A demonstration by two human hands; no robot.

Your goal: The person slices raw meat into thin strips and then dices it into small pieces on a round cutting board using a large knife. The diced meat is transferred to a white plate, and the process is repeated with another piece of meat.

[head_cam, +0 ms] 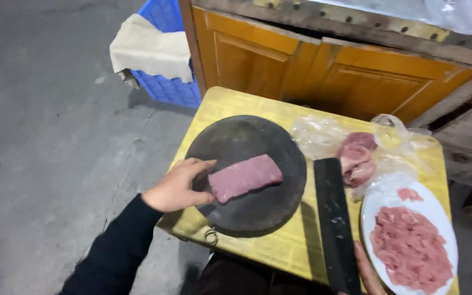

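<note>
My left hand [177, 186] lay on the near-left edge of the dark round board [247, 172], fingers together and curled, their tips pressed against the left end of the meat slab [245, 177]. The slab lay flat near the middle of the board, its long side running left to right and tilted up slightly toward the right. My right hand [368, 273] was at the bottom edge, closed on the handle of the cleaver [334, 218], whose broad blade lay over the yellow table [258, 246] just right of the board, well apart from the slab.

To do this well, I judged the slab had to stay pinned so it couldn't slide on the board, with my fingertips tucked back and knuckles forward so the blade would meet knuckle, not nail. Thin, even slices would match the cut meat on the white plate [381, 205].

Most of my right hand was cut off by the frame, so I couldn't see its grip clearly, nor the handle. The lump of raw meat [356, 158] sat in a clear bag [318, 134], its shape blurred by the plastic. The slab's thickness was hard to make out from above.
</note>
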